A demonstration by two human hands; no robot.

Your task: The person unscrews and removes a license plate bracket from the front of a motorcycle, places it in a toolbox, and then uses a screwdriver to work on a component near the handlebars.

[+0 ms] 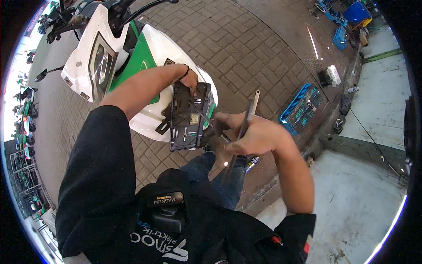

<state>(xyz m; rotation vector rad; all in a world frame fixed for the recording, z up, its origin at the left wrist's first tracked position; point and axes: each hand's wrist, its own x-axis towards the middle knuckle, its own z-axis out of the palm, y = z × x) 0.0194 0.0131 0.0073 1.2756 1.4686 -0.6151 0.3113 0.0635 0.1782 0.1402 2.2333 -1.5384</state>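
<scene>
Outdoors, we bend with two bare hands over one black panel (181,121), which lies directly beneath our left fingers at the side of one white-and-green scooter (160,48). Our left hand (190,82), one dark beaded bracelet (187,72) at its wrist, points its fingers down at the panel's upper part; we cannot tell whether they grip it or only touch it. Our right hand (261,134), blurred, has its fingers curled around one long, flat strip with a pale end (256,99). One thin, straight metal rod (202,114) slants between the panel and the right fingers; its hold is unclear.

Rectangular, dark and dull, the panel shows several narrow pale marks, too small to count surely, and one tan block (194,119) below the left fingertips. The scooter's shell is smooth and glossy, curving away left of them. To the right of our right fingers we see one blue crate (288,126), cluttered inside; below them, one spray can (252,164). Rough rectangular paving bricks (206,33) spread beyond both hands.
</scene>
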